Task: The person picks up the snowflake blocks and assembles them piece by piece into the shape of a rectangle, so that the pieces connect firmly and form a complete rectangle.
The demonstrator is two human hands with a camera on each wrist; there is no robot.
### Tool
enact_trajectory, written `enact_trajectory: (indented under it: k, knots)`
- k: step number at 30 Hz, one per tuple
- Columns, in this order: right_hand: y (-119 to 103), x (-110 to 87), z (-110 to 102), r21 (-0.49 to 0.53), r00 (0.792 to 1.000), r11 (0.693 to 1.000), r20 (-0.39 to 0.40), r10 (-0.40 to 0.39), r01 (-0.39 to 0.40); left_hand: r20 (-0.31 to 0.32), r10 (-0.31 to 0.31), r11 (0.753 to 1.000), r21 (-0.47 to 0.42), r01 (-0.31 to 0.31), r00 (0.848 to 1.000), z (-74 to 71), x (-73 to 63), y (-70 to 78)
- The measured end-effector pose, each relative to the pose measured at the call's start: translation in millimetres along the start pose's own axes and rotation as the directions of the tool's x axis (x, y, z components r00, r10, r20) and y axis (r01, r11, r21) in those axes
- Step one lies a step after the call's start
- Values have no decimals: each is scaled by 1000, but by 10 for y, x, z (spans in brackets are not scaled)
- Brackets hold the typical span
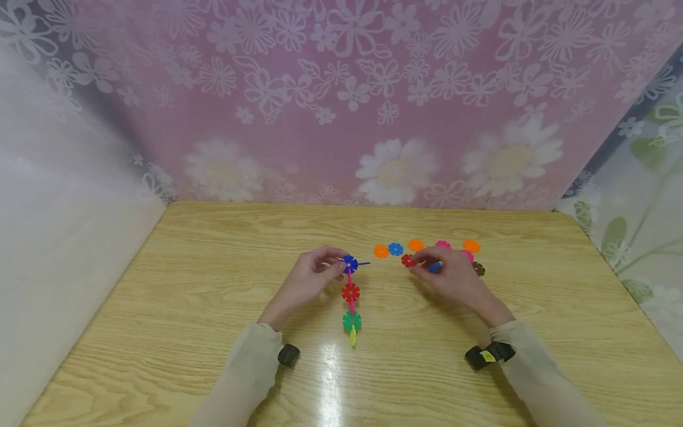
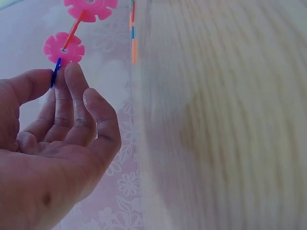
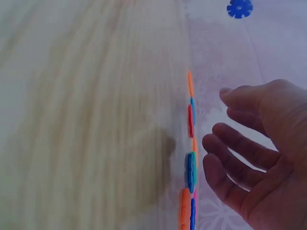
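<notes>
My left hand (image 1: 312, 276) pinches a dark blue notched plastic disc (image 1: 352, 261) between thumb and fingers, above the table. Joined below it is a chain of interlocked discs: pink (image 2: 72, 42), red (image 1: 347, 292), pink again, green (image 1: 348, 321) and, at the bottom, yellow (image 1: 353, 337). Another blue disc (image 1: 364, 263) juts from the right side of the held one, seen edge-on. Farther right, my right hand (image 1: 456, 279) hovers over loose discs, its bent fingers apart and holding nothing in the right wrist view. Its fingertips overlap a loose red disc (image 1: 407, 261) in the head view.
Loose discs lie towards the back right of the wooden table (image 1: 213, 367): orange (image 1: 381, 251), light blue (image 1: 395, 249), pink (image 1: 443, 244), brown (image 1: 479, 269) and several others. My right hand partly hides some. A pink flowered curtain (image 1: 320, 148) stands behind the table.
</notes>
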State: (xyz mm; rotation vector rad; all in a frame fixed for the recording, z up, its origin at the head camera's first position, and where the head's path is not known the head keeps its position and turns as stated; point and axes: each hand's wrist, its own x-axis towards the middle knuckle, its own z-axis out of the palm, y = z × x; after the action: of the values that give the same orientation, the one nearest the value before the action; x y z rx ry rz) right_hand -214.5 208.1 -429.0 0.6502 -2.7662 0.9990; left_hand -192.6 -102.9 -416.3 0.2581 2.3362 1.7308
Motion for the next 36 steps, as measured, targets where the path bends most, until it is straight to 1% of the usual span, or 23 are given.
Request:
enact_trajectory:
  k: [4,7,11,16,18,22,25,28,32,36]
  knots:
    - [80,47,-26,-70,1000,997,9,-18,19,10,-1,1000,-9,1,1000,-2,2,-5]
    - [93,93,-36,-111,998,994,57,22,-15,11,-4,1000,-13,4,1000,6,-12,-4]
    - [85,153,-29,-167,990,985,117,72,-52,20,-11,1000,-24,11,1000,31,-26,4]
    - [72,200,-1,-193,982,978,157,107,-75,62,-2,999,-46,5,998,53,-33,13]
    - [64,214,-4,-200,981,977,164,108,-75,78,3,998,-57,1,997,55,-42,21]
    - [50,252,-28,-203,974,976,191,118,-78,88,0,998,-70,6,996,61,-62,35]
    - [42,277,-47,-187,965,978,225,135,-94,98,-12,996,-84,20,995,75,-76,41]
    - [40,274,-49,-138,960,983,237,151,-121,113,-19,994,-106,32,993,92,-87,43]
    - [37,225,-27,-51,974,991,187,131,-123,114,-22,990,-139,38,993,108,-101,44]
    - [-8,168,3,68,985,990,131,110,-120,87,-26,990,-134,38,996,108,-104,42]
